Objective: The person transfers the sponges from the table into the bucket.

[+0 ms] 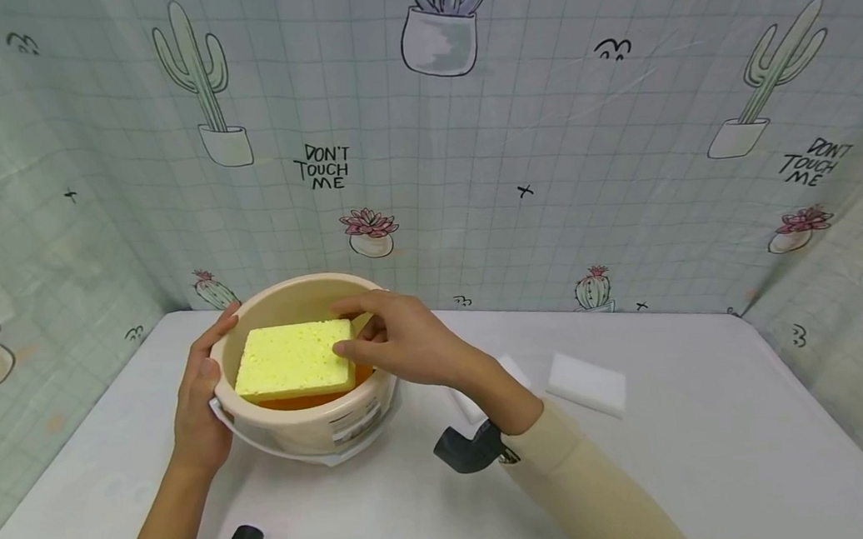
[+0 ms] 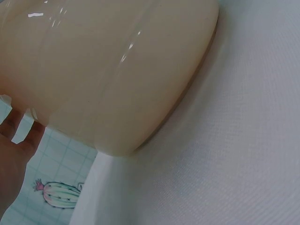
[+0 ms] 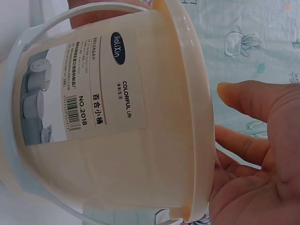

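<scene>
A cream plastic bucket (image 1: 307,428) stands on the white table, its handle hanging down at the front. Inside lies a yellow sponge (image 1: 295,358), with something orange (image 1: 298,402) showing beneath it. My left hand (image 1: 203,394) holds the bucket at its left side, fingers up at the rim; they also show at the rim in the left wrist view. Over the bucket's right rim reaches my right hand (image 1: 414,337), its thumb overlapping the sponge's right end in the head view. The right wrist view shows that thumb apart from the other fingers, above the rim.
To the right of the bucket lies a white block (image 1: 588,384); another white piece (image 1: 471,405) is partly hidden behind my right wrist. A patterned cloth (image 1: 528,146) hangs behind and around the table (image 1: 713,433).
</scene>
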`<state>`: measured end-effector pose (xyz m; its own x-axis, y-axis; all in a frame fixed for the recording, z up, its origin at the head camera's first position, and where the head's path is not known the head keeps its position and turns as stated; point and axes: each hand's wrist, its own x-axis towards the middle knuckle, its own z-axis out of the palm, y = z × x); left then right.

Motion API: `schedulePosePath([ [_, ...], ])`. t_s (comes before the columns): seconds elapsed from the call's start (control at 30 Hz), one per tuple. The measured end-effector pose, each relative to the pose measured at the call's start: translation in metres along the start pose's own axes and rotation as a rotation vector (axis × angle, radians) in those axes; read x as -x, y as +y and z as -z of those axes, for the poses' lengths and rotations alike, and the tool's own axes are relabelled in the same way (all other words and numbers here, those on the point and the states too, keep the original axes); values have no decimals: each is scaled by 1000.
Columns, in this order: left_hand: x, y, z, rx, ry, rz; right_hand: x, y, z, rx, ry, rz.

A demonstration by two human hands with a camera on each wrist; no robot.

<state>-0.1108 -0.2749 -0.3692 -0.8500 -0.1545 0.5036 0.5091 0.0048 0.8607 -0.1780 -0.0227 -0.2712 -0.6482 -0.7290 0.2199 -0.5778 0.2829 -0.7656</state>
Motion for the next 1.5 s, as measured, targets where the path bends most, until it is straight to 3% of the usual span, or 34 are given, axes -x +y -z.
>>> schedulePosePath([
  [0.33,-2,-4,0,27,48,18,2,1,1,11,9,31],
  [0.6,-2,-3,-1,9,46,20,11,3,7,1,44,51],
  [1.1,-1,-2,-1,24,61,30,50,27,46,-9,169,27],
  [1.5,0,-2,-2,23,57,25,84,62,55,-22,208,-40],
])
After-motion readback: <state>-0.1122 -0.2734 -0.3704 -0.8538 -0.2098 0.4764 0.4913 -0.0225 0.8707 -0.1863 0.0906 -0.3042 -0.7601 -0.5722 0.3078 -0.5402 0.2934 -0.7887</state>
